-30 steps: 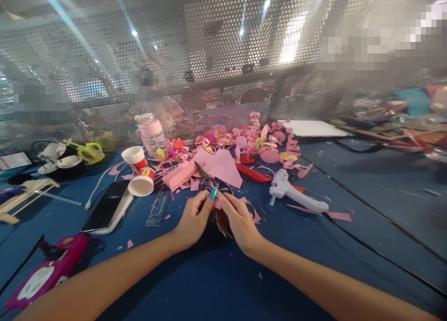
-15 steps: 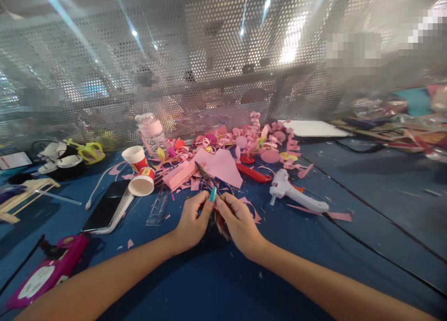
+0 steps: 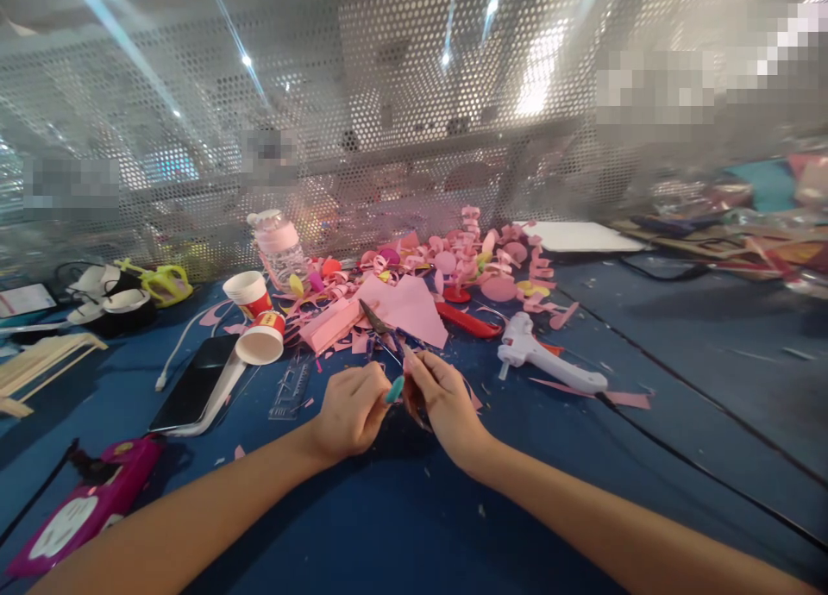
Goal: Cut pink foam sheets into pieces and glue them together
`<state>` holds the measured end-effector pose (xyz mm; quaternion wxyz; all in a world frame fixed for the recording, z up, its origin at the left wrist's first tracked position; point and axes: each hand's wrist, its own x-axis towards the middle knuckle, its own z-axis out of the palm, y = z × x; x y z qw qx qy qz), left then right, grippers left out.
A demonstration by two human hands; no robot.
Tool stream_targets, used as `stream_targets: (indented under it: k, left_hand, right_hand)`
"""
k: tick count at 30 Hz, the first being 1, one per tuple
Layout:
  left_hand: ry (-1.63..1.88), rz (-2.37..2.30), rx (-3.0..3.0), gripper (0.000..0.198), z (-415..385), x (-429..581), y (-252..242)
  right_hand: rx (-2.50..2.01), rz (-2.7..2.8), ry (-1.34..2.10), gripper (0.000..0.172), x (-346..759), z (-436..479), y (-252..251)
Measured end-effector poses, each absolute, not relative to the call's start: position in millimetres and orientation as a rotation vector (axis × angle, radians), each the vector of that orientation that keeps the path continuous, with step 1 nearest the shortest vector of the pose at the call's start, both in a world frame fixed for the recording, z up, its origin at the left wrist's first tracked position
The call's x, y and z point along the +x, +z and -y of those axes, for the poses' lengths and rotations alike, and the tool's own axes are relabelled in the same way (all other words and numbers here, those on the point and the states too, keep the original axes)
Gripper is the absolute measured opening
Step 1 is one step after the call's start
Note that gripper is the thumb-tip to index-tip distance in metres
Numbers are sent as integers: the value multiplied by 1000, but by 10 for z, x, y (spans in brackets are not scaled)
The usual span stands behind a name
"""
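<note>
Currently holding left hand [image 3: 353,410] curled with teal bit [image 3: 394,390] at thumb tip, contents unclear; apparently pinching brownish piece [image 3: 415,408] between hands, right hand [image 3: 449,410] narrow; risking a drop through loose fingertip grip.

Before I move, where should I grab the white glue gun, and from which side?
Probably grip the white glue gun by its handle, coming from the near right. It lies flat, with that long handle stretching right. The nozzle points near-left, so keep away from it; it might be hot.
</note>
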<state>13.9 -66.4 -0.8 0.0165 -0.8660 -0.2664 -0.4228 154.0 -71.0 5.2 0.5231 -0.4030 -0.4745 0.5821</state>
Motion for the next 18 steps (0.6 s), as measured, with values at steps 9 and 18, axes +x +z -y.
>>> stream_targets:
  k: [9,18]
  left_hand:
    - [-1435,1539,-2521,13,560,195,-48]
    - [-1285,1210,-2704,20,682,190,-16]
  right_hand:
    - [-977,1119,1439,33,1551,665,45]
    - [-890,1177,1686,41,1569,649,59]
